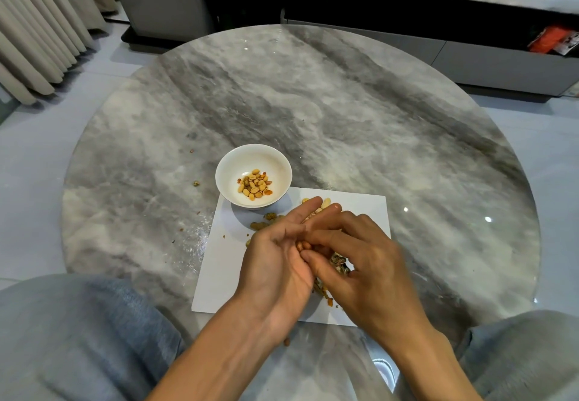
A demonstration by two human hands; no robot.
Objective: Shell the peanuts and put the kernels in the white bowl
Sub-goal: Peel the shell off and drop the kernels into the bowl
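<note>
Two hands meeting over paper (360,209), white bowl (275,168) touching its far-left edge

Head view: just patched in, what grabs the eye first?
Two hands meet over the white paper sheet at the near table edge: the left hand cups a kernel, the right hand grips shell pieces. Just beyond them stands the white bowl with kernels inside.

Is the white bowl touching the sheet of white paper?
Touching. The head view shows the white bowl standing with its near side on the far left corner of the white paper.
</note>
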